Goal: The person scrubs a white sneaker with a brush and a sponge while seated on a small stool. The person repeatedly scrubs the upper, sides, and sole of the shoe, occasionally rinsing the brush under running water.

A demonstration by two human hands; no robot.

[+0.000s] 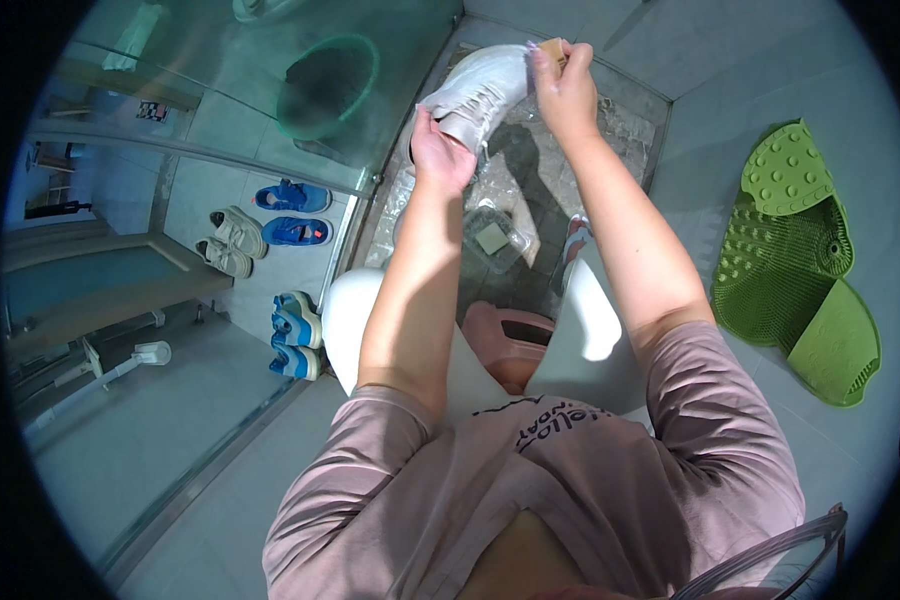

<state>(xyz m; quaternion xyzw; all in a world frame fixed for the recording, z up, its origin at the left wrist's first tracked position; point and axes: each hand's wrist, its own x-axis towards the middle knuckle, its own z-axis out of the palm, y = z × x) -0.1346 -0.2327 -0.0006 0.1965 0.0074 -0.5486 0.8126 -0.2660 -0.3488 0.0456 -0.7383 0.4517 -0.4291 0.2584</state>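
While crouched over the wet stone floor [625, 125], holding a white sneaker [475, 95] up at the far middle. Left hand [440, 150] wrapped round the heel end, fingers curled tight. Right hand [565, 85] pinching a small tan brush [553, 47], pressed on the toe end. Pink basin [505, 340] near, between the knees. Green bumpy mat [795, 260] off right. 3 pairs of shoes [270, 235] left, behind the glass panel [220, 130].

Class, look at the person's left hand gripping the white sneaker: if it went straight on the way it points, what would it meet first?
The left hand already touches the white sneaker; that shoe comes first, though depth is unclear.
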